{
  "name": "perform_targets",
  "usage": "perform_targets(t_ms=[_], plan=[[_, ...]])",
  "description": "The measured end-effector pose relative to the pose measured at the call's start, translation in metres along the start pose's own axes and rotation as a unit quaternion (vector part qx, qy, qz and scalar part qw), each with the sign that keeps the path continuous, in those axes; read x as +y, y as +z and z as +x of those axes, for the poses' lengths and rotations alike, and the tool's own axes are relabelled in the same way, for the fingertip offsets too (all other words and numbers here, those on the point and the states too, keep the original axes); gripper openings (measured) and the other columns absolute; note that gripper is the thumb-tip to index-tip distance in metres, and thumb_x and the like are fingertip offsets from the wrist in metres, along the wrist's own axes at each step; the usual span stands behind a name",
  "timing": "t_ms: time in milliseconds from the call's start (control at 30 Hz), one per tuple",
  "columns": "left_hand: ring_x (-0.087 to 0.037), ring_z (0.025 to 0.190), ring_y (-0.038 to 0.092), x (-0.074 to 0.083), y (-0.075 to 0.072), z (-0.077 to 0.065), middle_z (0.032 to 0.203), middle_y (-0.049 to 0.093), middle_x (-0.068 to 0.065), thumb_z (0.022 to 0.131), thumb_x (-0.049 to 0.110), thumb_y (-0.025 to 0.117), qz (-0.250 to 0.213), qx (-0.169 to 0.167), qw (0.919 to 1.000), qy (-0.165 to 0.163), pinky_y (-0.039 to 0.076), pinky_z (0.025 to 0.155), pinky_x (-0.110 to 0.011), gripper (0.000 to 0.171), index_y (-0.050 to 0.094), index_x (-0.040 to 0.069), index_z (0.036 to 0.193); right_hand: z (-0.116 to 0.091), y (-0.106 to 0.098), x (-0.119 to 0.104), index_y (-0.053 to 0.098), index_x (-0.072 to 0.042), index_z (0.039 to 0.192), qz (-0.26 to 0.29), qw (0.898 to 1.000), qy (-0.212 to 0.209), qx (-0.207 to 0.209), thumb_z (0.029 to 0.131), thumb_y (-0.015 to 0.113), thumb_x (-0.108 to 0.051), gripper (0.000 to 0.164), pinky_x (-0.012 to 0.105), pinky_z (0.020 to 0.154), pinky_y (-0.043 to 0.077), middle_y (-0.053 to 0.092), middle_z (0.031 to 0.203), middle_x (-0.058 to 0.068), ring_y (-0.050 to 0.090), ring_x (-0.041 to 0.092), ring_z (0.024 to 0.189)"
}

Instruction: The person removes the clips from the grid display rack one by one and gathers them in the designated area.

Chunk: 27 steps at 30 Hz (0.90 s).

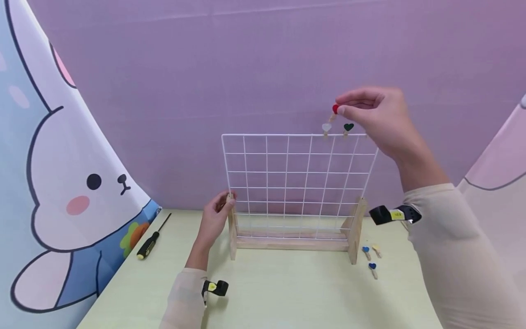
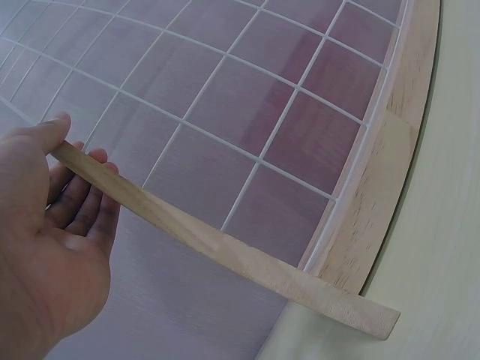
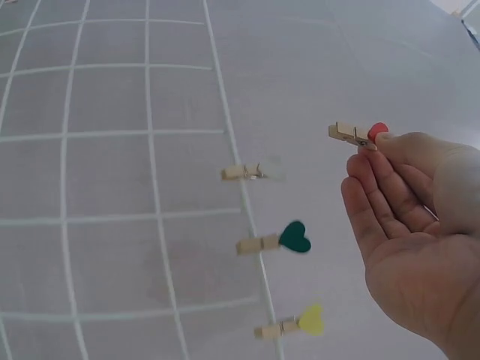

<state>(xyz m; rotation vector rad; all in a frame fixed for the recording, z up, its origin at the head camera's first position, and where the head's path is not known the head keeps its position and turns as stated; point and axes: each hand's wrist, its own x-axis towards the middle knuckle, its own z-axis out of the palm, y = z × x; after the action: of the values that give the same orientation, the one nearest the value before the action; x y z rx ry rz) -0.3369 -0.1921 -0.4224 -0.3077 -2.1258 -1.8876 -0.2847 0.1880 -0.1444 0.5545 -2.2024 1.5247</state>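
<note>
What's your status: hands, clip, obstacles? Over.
Right hand pinches red-heart clip, apart from top wire. Left hand grips wooden upright. White-heart clip, green-heart clip, yellow-heart clip occupy part of that wire.

Around me are seven heart-topped clothespins [image 3: 351,134], one wire grid [image 1: 286,172], one wooden stand [image 1: 292,245], one screwdriver [image 1: 149,245] and two wrist cameras [image 1: 222,288].

Blk/ylw screwdriver [image 1: 149,244] nr bunny backdrop [image 1: 65,169], prob. cloth.
</note>
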Motion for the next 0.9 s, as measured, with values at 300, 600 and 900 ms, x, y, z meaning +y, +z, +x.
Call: perform_targets(t_ms=[300,600,900], plan=[[-0.007,0.117,0.064,-0.002,-0.002,0.002,0.137,0.067,-0.013,0.102,0.029,0.067,0.006,-0.004,1.0000,0.000,0.052,0.099,-0.015,0.040,0.064,0.010,0.137,-0.025,-0.016,0.018,0.076,-0.007,0.118,-0.056,0.998,0.001,-0.004,0.094,0.077,-0.018,0.026,0.008,0.083,0.054,0.079,0.097,-0.014,0.072,0.005,0.093],[-0.007,0.118,0.064,-0.005,-0.004,0.001,0.137,0.068,-0.013,0.102,0.030,0.067,0.005,-0.003,0.9999,0.009,0.052,0.100,-0.016,0.041,0.064,0.010,0.137,-0.042,-0.028,0.037,0.075,-0.007,0.120,-0.092,0.995,0.016,-0.018,0.095,0.077,-0.023,0.030,0.006,0.087,0.051,0.080,0.097,-0.013,0.071,0.002,0.098],[-0.005,0.116,0.064,-0.004,-0.002,0.001,0.137,0.068,-0.013,0.102,0.027,0.067,0.003,0.000,1.0000,0.001,0.052,0.100,-0.015,0.039,0.064,0.010,0.137,-0.065,-0.040,0.064,0.074,-0.011,0.122,-0.147,0.987,0.050,-0.033,0.097,0.074,-0.029,0.031,0.006,0.085,0.051,0.079,0.099,-0.017,0.071,-0.002,0.097]])
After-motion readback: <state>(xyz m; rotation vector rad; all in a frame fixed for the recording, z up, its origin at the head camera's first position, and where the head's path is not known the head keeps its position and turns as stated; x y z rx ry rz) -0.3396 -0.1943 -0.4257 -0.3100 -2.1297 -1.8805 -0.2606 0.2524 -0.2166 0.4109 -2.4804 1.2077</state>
